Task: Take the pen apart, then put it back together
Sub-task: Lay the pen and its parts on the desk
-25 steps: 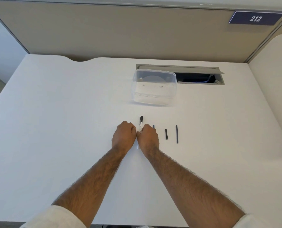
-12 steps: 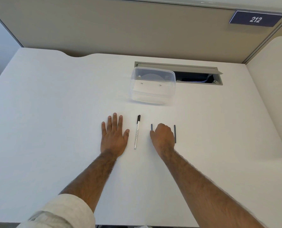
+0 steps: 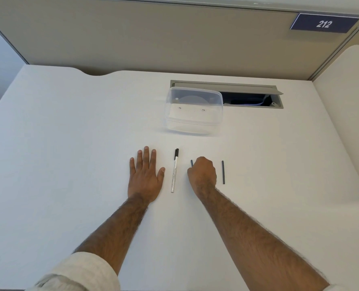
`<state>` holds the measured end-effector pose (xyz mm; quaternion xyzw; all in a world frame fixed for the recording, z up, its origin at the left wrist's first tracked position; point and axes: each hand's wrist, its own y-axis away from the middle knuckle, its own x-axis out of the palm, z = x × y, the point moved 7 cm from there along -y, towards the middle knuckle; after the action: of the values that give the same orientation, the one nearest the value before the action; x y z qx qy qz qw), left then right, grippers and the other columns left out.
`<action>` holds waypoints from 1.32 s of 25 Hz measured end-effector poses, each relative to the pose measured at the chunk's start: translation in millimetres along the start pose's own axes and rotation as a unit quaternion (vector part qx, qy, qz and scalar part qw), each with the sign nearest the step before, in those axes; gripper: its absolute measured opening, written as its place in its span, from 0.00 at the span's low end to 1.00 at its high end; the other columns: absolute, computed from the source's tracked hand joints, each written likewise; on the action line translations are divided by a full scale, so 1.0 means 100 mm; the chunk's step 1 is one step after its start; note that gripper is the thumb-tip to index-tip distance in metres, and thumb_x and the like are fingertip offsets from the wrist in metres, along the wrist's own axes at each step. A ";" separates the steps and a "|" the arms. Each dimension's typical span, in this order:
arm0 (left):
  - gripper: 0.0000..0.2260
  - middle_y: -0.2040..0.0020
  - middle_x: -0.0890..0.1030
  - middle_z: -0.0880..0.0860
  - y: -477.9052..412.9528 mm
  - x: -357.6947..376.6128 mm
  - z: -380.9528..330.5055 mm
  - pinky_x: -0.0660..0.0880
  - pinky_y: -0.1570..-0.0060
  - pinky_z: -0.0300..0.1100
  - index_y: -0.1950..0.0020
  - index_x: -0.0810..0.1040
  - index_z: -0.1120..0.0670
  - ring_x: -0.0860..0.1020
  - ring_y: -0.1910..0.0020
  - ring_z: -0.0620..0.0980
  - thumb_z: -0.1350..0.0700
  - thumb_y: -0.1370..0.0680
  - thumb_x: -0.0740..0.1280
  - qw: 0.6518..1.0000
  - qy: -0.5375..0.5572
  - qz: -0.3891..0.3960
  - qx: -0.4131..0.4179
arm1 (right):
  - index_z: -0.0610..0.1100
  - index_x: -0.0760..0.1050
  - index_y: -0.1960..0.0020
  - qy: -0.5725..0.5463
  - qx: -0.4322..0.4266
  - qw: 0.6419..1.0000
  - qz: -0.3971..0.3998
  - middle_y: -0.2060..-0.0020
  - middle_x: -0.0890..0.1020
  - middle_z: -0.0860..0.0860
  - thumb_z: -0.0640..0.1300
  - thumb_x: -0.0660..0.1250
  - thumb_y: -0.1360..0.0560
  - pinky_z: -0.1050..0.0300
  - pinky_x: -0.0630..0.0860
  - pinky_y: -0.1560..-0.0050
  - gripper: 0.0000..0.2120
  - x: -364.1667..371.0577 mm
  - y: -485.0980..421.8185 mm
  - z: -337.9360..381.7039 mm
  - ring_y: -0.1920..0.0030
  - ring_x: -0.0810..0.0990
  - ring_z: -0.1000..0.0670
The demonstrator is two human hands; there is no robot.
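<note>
On a white desk [image 3: 69, 143] walled by beige partitions, one bearing a blue "212" sign [image 3: 323, 23], the left hand [image 3: 145, 175] lies flat and open, while the right hand [image 3: 202, 175] is curled into a closed grip, its contents hidden. The white pen body [image 3: 174, 171] rests between them at mid-desk, a dark rod [image 3: 223, 172] just right of the fist. A clear container [image 3: 194, 111] sits toward the far edge beside an open cable hatch [image 3: 252, 97].
</note>
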<state>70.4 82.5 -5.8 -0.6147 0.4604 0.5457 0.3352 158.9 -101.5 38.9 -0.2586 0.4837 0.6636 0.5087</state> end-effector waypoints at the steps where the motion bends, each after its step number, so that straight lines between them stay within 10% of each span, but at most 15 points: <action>1: 0.30 0.16 0.42 0.54 0.00 0.00 0.00 0.44 0.21 0.58 0.17 0.42 0.52 0.43 0.18 0.56 0.41 0.16 0.44 1.000 0.000 0.000 0.000 | 0.46 0.64 0.67 -0.005 0.006 1.000 0.002 0.67 0.75 0.50 0.33 0.63 0.28 0.60 0.67 0.70 0.14 0.01 0.00 0.00 0.65 0.76 0.45; 11: 0.31 0.17 0.40 0.54 -0.01 -0.02 0.00 0.43 0.21 0.58 0.17 0.41 0.52 0.40 0.18 0.55 0.41 0.17 0.43 1.000 -0.007 0.014 -0.004 | 0.42 0.75 0.63 -0.089 -0.075 0.991 -0.060 0.65 0.82 0.48 0.41 0.66 0.32 0.54 0.76 0.66 0.03 -0.71 -0.11 0.31 0.64 0.80 0.43; 15: 0.31 0.17 0.40 0.54 0.00 -0.01 0.00 0.43 0.21 0.58 0.17 0.41 0.52 0.41 0.18 0.55 0.40 0.18 0.42 1.000 -0.008 0.012 -0.002 | 0.42 0.78 0.61 0.048 -0.199 0.971 -0.124 0.62 0.83 0.45 0.40 0.65 0.30 0.54 0.74 0.63 0.04 -1.42 -0.70 0.86 0.61 0.79 0.42; 21: 0.31 0.16 0.41 0.54 0.00 -0.01 0.01 0.45 0.21 0.58 0.17 0.42 0.52 0.42 0.18 0.55 0.40 0.17 0.42 1.000 -0.013 0.005 -0.001 | 0.41 0.78 0.50 0.298 -0.311 0.903 -0.004 0.50 0.82 0.44 0.40 0.63 0.26 0.50 0.77 0.55 0.08 -1.31 -1.37 1.35 0.52 0.80 0.41; 33: 0.31 0.16 0.43 0.54 0.00 -0.02 0.01 0.46 0.21 0.58 0.17 0.45 0.52 0.44 0.18 0.55 0.40 0.17 0.45 1.000 -0.001 -0.009 0.001 | 0.42 0.77 0.50 0.311 -0.320 0.895 0.001 0.51 0.82 0.45 0.40 0.61 0.24 0.50 0.77 0.54 0.07 -0.99 -1.93 1.51 0.53 0.79 0.43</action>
<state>70.3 84.2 -3.7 -0.6174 0.4553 0.5430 0.3415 394.8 -3.9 108.3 -0.5997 0.3791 0.6689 0.2219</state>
